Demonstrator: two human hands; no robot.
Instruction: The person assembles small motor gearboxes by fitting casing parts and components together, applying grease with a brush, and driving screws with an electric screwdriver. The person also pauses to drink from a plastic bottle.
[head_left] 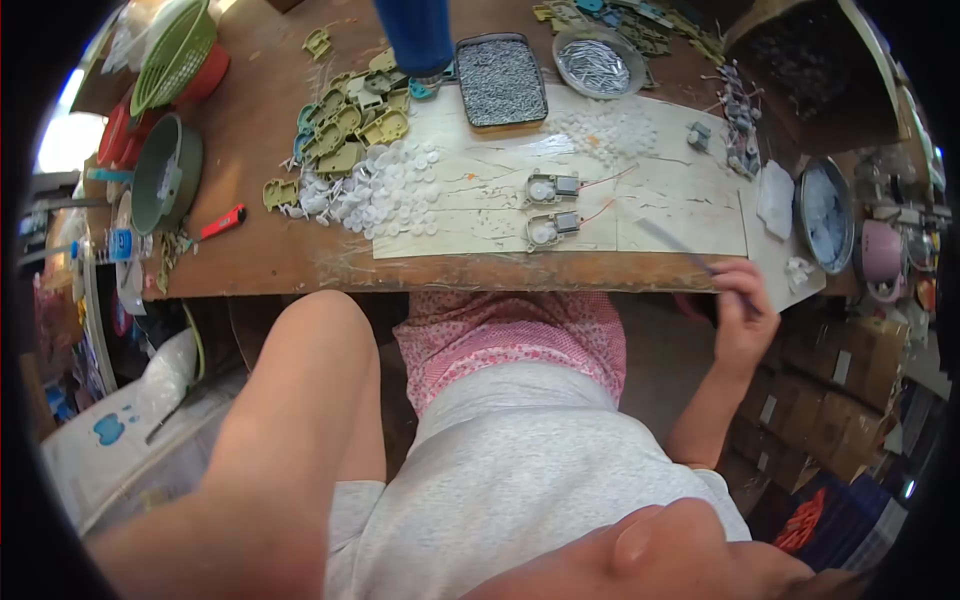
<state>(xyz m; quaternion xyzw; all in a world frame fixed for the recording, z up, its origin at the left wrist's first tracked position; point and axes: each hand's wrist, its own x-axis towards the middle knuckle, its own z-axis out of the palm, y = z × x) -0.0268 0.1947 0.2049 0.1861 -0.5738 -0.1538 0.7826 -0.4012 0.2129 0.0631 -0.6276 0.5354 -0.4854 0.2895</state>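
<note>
My right hand (742, 312) is closed around a slim tool (675, 240) with a dark handle and a long, pale, blurred end that points over the board at the table's front edge. Left of that tool's tip lie two small open gearboxes, an upper one (552, 188) and a lower one (552, 229). Each has a white gear, a small motor and a red wire. My left arm (300, 400) is bent with the elbow near the table edge, and its forearm runs out at the lower left, so my left hand is outside the picture.
White gears (400, 185) and olive plastic housings (340, 130) are piled left of the board (480, 225). Behind stand a tray of small metal parts (500, 80), a bowl of metal pins (597, 65) and a blue tool (415, 35). A red cutter (223, 222) lies left; a metal basin (828, 215) stands right.
</note>
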